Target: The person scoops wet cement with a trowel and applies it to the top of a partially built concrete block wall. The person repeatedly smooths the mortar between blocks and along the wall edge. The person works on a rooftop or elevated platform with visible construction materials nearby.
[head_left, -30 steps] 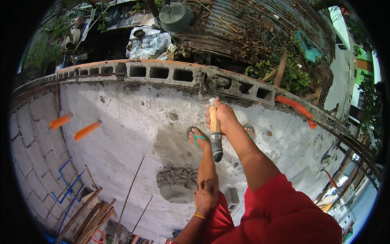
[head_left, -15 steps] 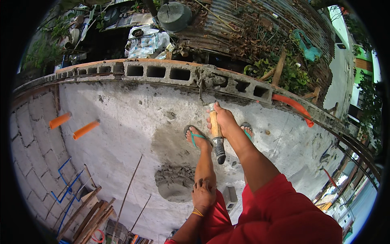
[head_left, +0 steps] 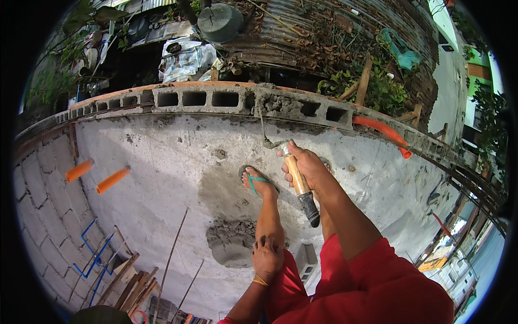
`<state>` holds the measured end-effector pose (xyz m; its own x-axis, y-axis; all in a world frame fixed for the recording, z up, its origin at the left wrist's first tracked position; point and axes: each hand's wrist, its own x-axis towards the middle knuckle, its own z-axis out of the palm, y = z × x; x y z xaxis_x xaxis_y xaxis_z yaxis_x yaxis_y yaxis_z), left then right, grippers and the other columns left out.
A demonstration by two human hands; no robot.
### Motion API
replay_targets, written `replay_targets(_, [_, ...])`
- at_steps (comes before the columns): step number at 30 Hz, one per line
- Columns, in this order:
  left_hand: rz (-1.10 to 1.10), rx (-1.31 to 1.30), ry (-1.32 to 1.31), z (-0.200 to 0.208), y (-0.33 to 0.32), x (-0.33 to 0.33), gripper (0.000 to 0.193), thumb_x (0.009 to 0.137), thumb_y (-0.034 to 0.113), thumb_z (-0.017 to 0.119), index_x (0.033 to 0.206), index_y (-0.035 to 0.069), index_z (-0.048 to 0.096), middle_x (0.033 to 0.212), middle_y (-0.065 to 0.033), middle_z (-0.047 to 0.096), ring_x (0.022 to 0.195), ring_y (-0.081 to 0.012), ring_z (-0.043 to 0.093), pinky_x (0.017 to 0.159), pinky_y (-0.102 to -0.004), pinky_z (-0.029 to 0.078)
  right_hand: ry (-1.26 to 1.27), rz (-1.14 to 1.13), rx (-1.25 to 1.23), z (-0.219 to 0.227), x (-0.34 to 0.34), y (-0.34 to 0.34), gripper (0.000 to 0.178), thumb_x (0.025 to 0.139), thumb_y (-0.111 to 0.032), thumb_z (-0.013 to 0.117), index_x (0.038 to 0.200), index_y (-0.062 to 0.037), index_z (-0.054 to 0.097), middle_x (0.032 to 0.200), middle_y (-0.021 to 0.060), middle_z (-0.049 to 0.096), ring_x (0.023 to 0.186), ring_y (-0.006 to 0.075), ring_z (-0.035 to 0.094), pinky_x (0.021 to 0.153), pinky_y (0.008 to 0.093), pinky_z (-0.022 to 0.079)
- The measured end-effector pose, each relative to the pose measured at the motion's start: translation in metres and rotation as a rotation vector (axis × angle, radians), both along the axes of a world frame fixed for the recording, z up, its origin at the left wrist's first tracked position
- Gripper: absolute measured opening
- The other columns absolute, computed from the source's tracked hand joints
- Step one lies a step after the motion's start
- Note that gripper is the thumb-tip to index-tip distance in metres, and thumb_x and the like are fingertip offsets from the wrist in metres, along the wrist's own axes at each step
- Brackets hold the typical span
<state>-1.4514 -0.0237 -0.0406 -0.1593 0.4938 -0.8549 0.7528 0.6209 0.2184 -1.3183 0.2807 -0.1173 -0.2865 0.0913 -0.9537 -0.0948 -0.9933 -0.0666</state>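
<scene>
My right hand (head_left: 306,166) is closed round the wooden handle of a trowel (head_left: 297,175) with a dark butt end. The trowel's thin blade shows nearly edge-on, close to the face of the hollow-block wall (head_left: 224,99); whether it touches cannot be told. Grey mortar (head_left: 281,105) fills and smears the block beside the blade. My left hand (head_left: 267,256) lies on my left knee, its fingers spread, holding nothing. A heap of wet mortar (head_left: 231,233) sits in a round grey container or hollow to the left of my left leg.
Two orange pipes (head_left: 113,180) stick up at the left, and a flexible orange conduit (head_left: 382,128) comes out of the wall at the right. A loose hollow block (head_left: 307,261) stands between my legs. Wood pieces (head_left: 141,291) and thin rods (head_left: 171,259) are at lower left. Rusty roofing sheets (head_left: 302,27) lie beyond the wall.
My right hand has drawn the trowel back from the wall and to the right, and its handle tilts more. My left hand stays on the knee. The view has shifted slightly.
</scene>
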Motion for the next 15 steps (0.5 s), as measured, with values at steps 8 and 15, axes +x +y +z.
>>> replay_targets(8, [0.008, -0.044, -0.007, 0.003, 0.001, 0.007, 0.054, 0.089, 0.04, 0.072, 0.135, 0.013, 0.064, 0.151, -0.0164, 0.054, 0.135, -0.0423, 0.051, 0.107, -0.056, 0.047, -0.219, 0.017, 0.113, -0.03, 0.068, -0.024, 0.052, 0.108, -0.059, 0.047, 0.12, -0.0102, 0.062, 0.076, 0.0049, 0.062, 0.053, 0.0155, 0.057, 0.049, 0.0346, 0.049])
replay_targets(15, [-0.044, -0.057, 0.021, -0.002, 0.001, 0.014, 0.051, 0.087, 0.038, 0.074, 0.131, 0.014, 0.066, 0.15, -0.0149, 0.054, 0.134, -0.0413, 0.051, 0.107, -0.0551, 0.047, -0.165, -0.124, 0.214, 0.0, 0.072, -0.036, 0.053, 0.108, -0.061, 0.047, 0.116, -0.0103, 0.059, 0.069, 0.0046, 0.059, 0.048, 0.0167, 0.056, 0.044, 0.0345, 0.047])
